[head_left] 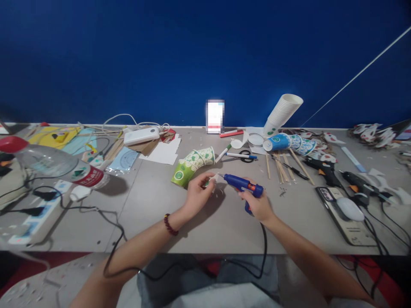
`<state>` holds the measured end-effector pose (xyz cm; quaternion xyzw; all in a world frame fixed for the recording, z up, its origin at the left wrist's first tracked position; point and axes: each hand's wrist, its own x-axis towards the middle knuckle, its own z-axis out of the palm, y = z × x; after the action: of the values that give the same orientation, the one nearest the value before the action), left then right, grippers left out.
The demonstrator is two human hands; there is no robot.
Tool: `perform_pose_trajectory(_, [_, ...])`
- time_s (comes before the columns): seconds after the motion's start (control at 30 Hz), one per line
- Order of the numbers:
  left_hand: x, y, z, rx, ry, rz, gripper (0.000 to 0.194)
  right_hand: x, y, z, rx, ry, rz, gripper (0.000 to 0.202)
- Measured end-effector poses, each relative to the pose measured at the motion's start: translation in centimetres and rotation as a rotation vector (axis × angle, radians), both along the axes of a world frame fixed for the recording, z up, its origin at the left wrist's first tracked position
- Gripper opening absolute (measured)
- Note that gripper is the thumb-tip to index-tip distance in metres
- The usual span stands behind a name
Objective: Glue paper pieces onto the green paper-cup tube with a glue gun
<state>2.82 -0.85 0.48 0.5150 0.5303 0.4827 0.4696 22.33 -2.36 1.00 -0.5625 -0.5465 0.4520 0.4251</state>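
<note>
My right hand [257,204] is wrapped round the handle of a blue hot glue gun [240,182], its nozzle pointing left. Close to that nozzle, my left hand [201,190] pinches a small white piece [215,178], perhaps cut paper; most of it is hidden by the fingers. The nozzle tip is at or very near this piece; I cannot tell whether they touch. Just behind my left hand lies a bent, joined row of green patterned paper cups [194,164]. A black cord [263,252] hangs from the glue gun over the table edge.
Plastic bottle [73,164] and power strip [41,214] lie at left. Scissors [246,156], marker pens [240,156], wooden sticks [281,169] and blue cups [289,142] lie behind the glue gun. A white cup stack [282,113] leans at the back. Right: phone [346,218], black glue guns [324,171].
</note>
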Motion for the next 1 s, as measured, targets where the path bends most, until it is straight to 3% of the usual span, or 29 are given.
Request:
perform_pose_trajectory(0.33, [0.05, 0.06, -0.20, -0.020, -0.030, -0.005, 0.033, -0.15, -0.11, 0.77, 0.000, -0.029, 0.039, 0.017])
perform_pose_trajectory(1.0, [-0.06, 0.13, -0.09, 0.046, 0.046, 0.042, 0.024, -0.08, -0.06, 0.36, 0.021, -0.033, 0.029, 0.017])
